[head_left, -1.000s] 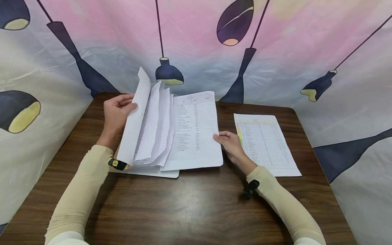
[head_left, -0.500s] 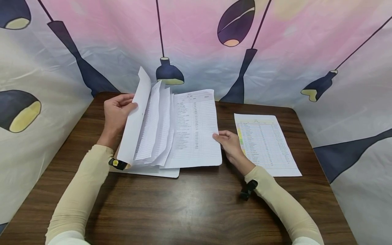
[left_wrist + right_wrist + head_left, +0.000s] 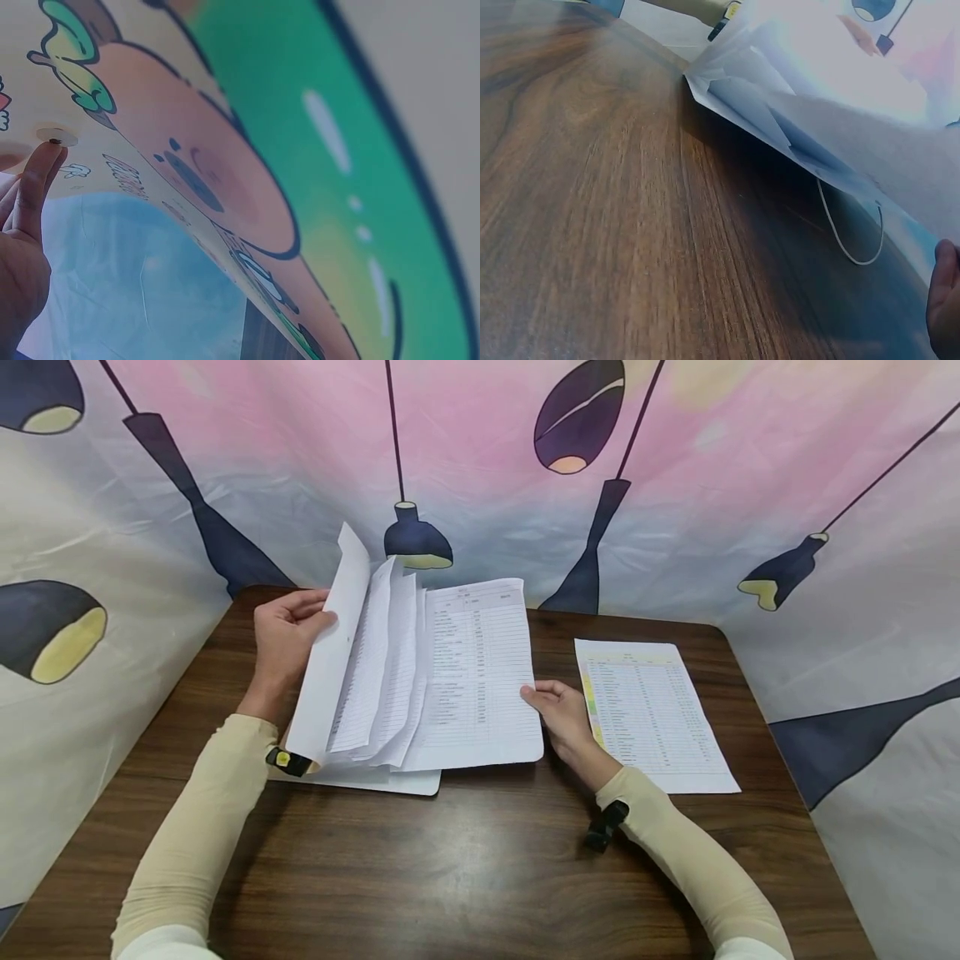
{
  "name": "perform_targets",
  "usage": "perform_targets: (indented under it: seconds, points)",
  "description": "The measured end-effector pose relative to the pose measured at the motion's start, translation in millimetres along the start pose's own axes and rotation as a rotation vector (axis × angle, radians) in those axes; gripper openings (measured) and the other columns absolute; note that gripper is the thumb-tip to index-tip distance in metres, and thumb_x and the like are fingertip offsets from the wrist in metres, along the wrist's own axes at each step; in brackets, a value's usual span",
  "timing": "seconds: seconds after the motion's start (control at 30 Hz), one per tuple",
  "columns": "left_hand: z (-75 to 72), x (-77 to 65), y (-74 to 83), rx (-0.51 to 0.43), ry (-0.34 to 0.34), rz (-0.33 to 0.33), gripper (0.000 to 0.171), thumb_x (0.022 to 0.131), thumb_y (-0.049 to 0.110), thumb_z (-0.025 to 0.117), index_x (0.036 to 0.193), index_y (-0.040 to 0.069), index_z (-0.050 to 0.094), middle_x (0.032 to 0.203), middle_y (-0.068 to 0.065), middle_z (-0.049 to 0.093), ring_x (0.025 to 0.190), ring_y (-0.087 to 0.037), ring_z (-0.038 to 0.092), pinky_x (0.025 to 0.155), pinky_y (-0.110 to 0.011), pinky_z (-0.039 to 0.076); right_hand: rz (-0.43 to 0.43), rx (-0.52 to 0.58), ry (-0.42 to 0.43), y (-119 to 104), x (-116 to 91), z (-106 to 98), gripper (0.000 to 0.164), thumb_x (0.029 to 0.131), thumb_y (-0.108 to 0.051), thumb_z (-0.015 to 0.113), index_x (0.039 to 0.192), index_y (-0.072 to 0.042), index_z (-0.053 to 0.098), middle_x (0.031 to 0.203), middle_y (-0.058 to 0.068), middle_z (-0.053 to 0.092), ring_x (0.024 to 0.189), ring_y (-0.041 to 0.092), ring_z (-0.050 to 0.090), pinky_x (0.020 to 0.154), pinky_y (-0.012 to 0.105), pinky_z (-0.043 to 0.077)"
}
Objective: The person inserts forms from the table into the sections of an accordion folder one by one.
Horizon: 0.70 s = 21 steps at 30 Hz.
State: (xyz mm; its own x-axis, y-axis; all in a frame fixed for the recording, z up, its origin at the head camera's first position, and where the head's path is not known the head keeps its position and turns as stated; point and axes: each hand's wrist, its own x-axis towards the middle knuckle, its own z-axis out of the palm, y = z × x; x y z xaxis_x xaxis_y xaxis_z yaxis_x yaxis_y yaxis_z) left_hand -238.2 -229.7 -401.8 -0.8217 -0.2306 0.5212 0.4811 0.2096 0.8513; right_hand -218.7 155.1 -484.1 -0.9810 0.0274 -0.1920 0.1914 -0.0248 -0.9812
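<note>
Head view: spread wide and pinched at both sides, a document folder point(image 3: 322, 693) full of paper

Set toward the far side of the wooden tabletop point(image 3: 465, 860), left of centre, with a loose list sheet point(image 3: 652, 714) lying flat to the right. Pinched on the left by the left hand point(image 3: 288, 635), with a thumb on the raised white flap point(image 3: 337, 647) and fingers behind. Pinched at the right edge by the right hand point(image 3: 566, 718), with a thumb on the printed page point(image 3: 468, 677) and fingertips hidden beneath. Closed narrowly in both cases, with only thin material between. In the left wrist view, turned outward, a cartoon-printed cover point(image 3: 225, 165), with fingertips at a round button point(image 3: 69, 136). In the right wrist view, hung beneath, a slack loop of thin cord point(image 3: 863, 263).

Judging by the bowed flap and curling inner sheets point(image 3: 375, 668), likely light and bendy, probably stiffer in the outer panels than within. Likely smooth enough to slide from a careless pinch, and easy to crease along the paper edges. Too washed out in the right wrist view to tell whether bound in or merely tucked in.

Best taken by the outer panels, one at each side, never by a single page. For any lift, support along the near edge, keep fingers clear of the cord, and avoid squeezing the curled leaves.
</note>
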Motion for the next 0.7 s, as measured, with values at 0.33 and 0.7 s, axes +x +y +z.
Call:
perform_targets:
  seconds: [0.33,0.7]
  points:
    - [0.2,-0.1,0.2,-0.014,0.008,-0.014,0.025,0.087,-0.004,0.072,0.110,-0.009,0.075,0.090,0.008,0.076,0.079,-0.005,0.073,0.071,-0.017,0.055,0.000,0.012,0.032,5,-1,6,0.025,0.094,-0.015,0.076,0.112,0.000,0.069,0.097,0.009,0.077,0.082,0.016,0.073,0.069,0.027,0.058]
    - [0.8,0.1,-0.5,-0.004,0.003,0.000,0.024,0.087,-0.004,0.071,0.110,-0.009,0.075,0.091,0.008,0.076,0.079,-0.004,0.073,0.071,-0.017,0.055,-0.035,-0.044,0.017,10,-7,12,0.022,0.093,-0.014,0.077,0.109,-0.001,0.071,0.096,0.010,0.078,0.084,0.015,0.073,0.071,0.026,0.056]
